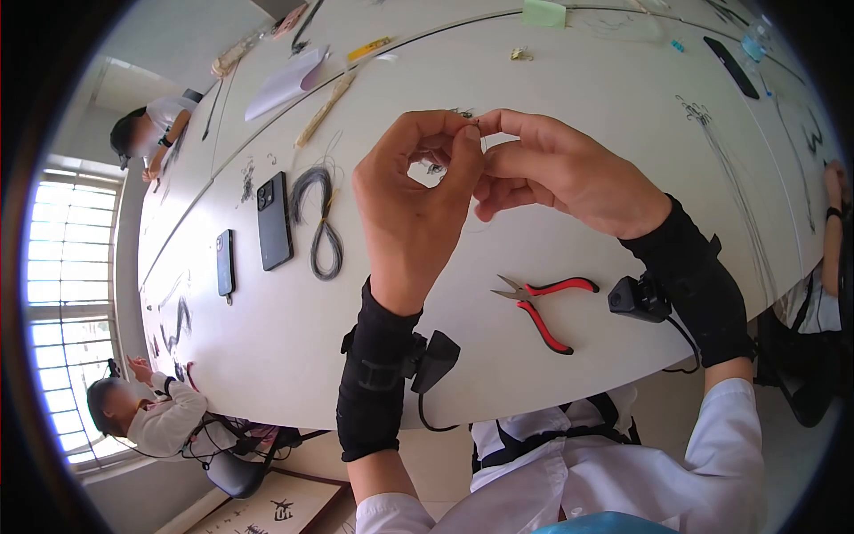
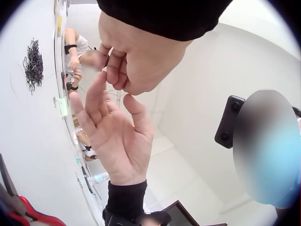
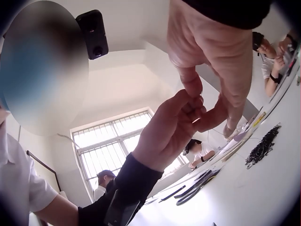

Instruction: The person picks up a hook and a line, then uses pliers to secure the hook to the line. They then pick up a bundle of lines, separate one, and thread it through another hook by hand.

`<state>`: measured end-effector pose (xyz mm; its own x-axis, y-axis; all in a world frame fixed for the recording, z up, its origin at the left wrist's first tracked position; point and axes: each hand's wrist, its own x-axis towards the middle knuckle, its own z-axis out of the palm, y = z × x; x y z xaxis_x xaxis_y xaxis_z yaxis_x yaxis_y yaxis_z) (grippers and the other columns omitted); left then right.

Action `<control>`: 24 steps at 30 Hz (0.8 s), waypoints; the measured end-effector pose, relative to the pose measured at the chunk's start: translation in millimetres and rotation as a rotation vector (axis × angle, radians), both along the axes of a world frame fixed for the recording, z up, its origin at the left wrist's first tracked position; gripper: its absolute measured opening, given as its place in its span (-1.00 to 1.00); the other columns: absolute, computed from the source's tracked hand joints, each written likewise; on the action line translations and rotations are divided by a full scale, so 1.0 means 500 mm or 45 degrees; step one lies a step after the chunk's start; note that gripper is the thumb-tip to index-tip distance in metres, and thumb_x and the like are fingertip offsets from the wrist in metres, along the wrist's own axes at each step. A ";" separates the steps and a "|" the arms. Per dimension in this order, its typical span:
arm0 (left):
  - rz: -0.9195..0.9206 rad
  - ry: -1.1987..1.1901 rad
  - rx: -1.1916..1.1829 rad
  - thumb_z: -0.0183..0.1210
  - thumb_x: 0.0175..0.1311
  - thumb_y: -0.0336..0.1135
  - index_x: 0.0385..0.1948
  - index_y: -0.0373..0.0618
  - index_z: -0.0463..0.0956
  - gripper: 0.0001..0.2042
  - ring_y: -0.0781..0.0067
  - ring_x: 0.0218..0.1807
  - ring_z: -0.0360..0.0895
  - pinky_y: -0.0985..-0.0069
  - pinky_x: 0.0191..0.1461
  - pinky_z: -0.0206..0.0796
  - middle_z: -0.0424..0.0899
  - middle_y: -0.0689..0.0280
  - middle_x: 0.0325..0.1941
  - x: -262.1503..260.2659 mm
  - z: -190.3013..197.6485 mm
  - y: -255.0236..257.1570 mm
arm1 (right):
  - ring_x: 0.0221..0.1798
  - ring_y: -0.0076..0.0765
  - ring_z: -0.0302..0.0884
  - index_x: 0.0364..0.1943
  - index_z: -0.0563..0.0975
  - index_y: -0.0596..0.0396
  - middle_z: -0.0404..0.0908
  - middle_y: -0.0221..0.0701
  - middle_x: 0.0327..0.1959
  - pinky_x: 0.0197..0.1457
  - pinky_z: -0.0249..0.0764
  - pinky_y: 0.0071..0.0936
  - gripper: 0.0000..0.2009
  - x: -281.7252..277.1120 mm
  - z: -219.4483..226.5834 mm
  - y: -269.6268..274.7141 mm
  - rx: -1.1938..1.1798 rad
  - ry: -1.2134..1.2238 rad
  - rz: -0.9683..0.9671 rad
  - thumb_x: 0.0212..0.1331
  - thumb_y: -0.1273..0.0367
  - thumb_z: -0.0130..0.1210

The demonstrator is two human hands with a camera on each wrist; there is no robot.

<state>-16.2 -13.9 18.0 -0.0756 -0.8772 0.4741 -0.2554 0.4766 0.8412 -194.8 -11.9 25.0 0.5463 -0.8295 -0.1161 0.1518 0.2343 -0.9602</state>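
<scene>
My left hand [image 1: 411, 191] pinches a tiny dark piece [image 2: 107, 61] between thumb and fingertips, raised over the table. My right hand [image 1: 560, 169] meets it from the right. One right fingertip is right at the pinched piece, while the thumb stands apart from the fingers in the left wrist view. A thin thread shows between the hands; whether the right fingers hold it, I cannot tell. Behind the hands lies a pile of small dark hook-like pieces [image 2: 34, 68], mostly covered by them in the head view. Red-handled cutting pliers [image 1: 541, 311] lie open on the table [image 1: 463, 374] nearer me.
Left of my hands lie a tied bundle of dark strands [image 1: 325, 222], a large phone [image 1: 275, 221] and a smaller phone [image 1: 225, 262]. Hooks with long strands [image 1: 698, 111] spread at the right. A bottle [image 1: 756, 40] stands far right. Other people sit around the table.
</scene>
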 end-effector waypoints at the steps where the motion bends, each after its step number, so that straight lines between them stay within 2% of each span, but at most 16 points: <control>1: 0.007 0.024 0.017 0.26 0.29 -0.48 -0.30 -0.31 0.63 -0.92 0.58 -0.37 0.57 0.57 -0.15 0.46 0.72 0.31 -0.42 0.000 0.000 -0.001 | -0.24 -0.55 0.55 0.23 0.41 0.20 0.60 -0.42 -0.22 -0.06 0.51 -0.54 -0.64 -0.001 -0.002 -0.001 0.012 -0.016 -0.003 0.45 0.33 -0.02; 3: 0.021 0.071 0.049 0.26 0.29 -0.47 -0.30 -0.30 0.63 -0.92 0.60 -0.38 0.56 0.58 -0.15 0.45 0.71 0.33 -0.43 0.000 0.000 -0.002 | -0.40 -0.65 0.42 0.16 0.46 0.24 0.59 -0.44 -0.30 -0.33 0.38 -0.64 -0.67 -0.004 -0.005 -0.004 0.037 -0.048 -0.007 0.41 0.36 0.03; 6: 0.020 0.102 0.146 0.26 0.31 -0.46 -0.29 -0.31 0.63 -0.91 0.64 -0.38 0.54 0.62 -0.17 0.42 0.69 0.35 -0.43 0.002 0.004 0.000 | -0.52 -0.74 0.21 0.06 0.54 0.23 0.55 -0.53 -0.45 -0.47 0.17 -0.63 -0.72 0.011 0.010 0.010 -0.244 0.245 -0.244 0.41 0.35 0.07; 9: -0.004 0.203 0.221 0.26 0.33 -0.44 -0.27 -0.34 0.63 -0.88 0.67 -0.37 0.53 0.65 -0.19 0.40 0.69 0.35 -0.40 0.001 0.001 -0.001 | -0.55 -0.78 0.22 -0.02 0.59 0.24 0.54 -0.57 -0.52 -0.50 0.18 -0.66 -0.76 0.012 0.007 0.009 -0.328 0.264 -0.313 0.40 0.34 0.09; 12: -0.047 0.284 0.326 0.27 0.35 -0.41 -0.25 -0.37 0.63 -0.85 0.67 -0.36 0.53 0.67 -0.20 0.39 0.69 0.34 -0.38 0.003 0.009 0.004 | -0.55 -0.76 0.32 -0.07 0.60 0.24 0.60 -0.53 -0.53 -0.49 0.23 -0.68 -0.78 0.024 -0.026 -0.002 -0.534 0.241 -0.430 0.40 0.35 0.11; 15: -0.084 0.310 0.363 0.23 0.39 -0.37 -0.20 -0.39 0.62 -0.81 0.58 -0.33 0.53 0.61 -0.12 0.37 0.67 0.31 -0.34 0.006 0.008 0.004 | -0.50 -0.73 0.45 -0.09 0.61 0.25 0.67 -0.44 -0.46 -0.45 0.31 -0.72 -0.78 0.023 -0.012 0.006 -0.577 0.314 -0.462 0.40 0.34 0.12; 18: -0.146 0.374 0.420 0.25 0.39 -0.37 -0.19 -0.38 0.62 -0.80 0.56 -0.34 0.54 0.57 -0.11 0.40 0.66 0.30 -0.34 0.011 0.006 0.001 | -0.41 -0.84 0.40 -0.09 0.59 0.24 0.60 -0.58 -0.44 -0.35 0.29 -0.76 -0.82 0.024 -0.004 0.013 -0.573 0.361 -0.475 0.43 0.37 0.11; 21: -0.191 0.437 0.484 0.25 0.39 -0.38 -0.19 -0.37 0.63 -0.81 0.53 -0.34 0.55 0.52 -0.10 0.43 0.66 0.29 -0.35 0.013 0.006 0.000 | -0.43 -0.85 0.37 -0.13 0.60 0.25 0.58 -0.60 -0.45 -0.37 0.27 -0.76 -0.83 0.026 -0.016 0.007 -0.651 0.359 -0.538 0.44 0.38 0.13; 24: -0.245 0.445 0.530 0.21 0.41 -0.36 -0.18 -0.36 0.62 -0.81 0.51 -0.34 0.57 0.48 -0.08 0.48 0.66 0.29 -0.34 0.015 0.008 0.000 | -0.51 -0.71 0.44 -0.19 0.62 0.25 0.63 -0.46 -0.53 -0.45 0.33 -0.67 -0.77 0.020 -0.017 0.003 -0.672 0.368 -0.566 0.39 0.30 0.14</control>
<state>-8.6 -14.0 22.2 -0.1533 -0.9812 0.1172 0.1298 0.0976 0.9867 -184.8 -10.1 16.7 0.1547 -0.9502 0.2705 -0.1508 -0.2933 -0.9441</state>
